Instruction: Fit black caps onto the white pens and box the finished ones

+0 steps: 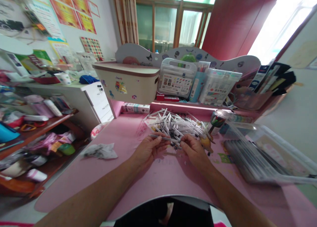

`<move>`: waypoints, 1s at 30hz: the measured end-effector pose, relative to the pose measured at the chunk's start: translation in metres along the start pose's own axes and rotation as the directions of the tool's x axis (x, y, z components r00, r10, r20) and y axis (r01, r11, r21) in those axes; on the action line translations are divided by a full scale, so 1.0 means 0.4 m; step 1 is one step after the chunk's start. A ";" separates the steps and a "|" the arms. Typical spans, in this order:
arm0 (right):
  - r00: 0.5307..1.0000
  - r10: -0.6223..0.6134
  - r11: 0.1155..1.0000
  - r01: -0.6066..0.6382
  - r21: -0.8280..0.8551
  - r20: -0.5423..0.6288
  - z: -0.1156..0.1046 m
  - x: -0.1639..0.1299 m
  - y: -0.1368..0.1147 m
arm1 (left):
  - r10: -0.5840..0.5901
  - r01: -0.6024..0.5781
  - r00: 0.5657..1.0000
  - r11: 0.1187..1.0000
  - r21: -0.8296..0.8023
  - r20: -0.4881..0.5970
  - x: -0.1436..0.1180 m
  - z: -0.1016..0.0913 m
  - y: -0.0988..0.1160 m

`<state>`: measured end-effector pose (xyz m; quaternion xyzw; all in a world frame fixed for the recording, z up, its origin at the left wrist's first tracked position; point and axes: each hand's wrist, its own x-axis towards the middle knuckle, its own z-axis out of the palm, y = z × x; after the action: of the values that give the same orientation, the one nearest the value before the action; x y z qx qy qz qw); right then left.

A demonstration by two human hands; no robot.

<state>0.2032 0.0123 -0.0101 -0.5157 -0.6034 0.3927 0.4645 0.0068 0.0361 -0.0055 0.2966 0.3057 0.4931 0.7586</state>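
A heap of several white pens [177, 124] lies on the pink desk [148, 177], just beyond my hands. My left hand [148, 147] and my right hand [194, 149] hold one thin pen [164, 138] between them, level, the left at its left end and the right at its right end. Both hands rest at the near edge of the heap, fingers curled around the pen.
An open clear plastic case [262, 154] with dark pens lies at right. A small jar [218, 120] stands beside the heap. A crumpled tissue [100, 151] lies at left. A cream box [127, 81] and marker sets [175, 78] stand at the back.
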 end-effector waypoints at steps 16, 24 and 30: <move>0.997 0.024 1.000 -0.024 -0.005 0.080 -0.003 -0.003 0.002 | 0.028 -0.029 0.999 0.999 0.036 0.033 -0.002 -0.001 0.004; 0.986 0.056 0.996 -0.066 0.061 0.157 -0.002 -0.007 -0.001 | 0.025 -0.027 0.999 0.998 0.062 0.032 -0.005 0.000 0.010; 0.989 0.023 0.997 -0.012 0.080 -0.145 -0.021 0.006 0.008 | 0.125 -0.127 0.988 0.992 -0.014 -0.089 0.004 0.002 0.012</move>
<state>0.2121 0.0153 -0.0108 -0.5297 -0.5473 0.3815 0.5237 0.0050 0.0392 -0.0016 0.2859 0.3146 0.5556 0.7145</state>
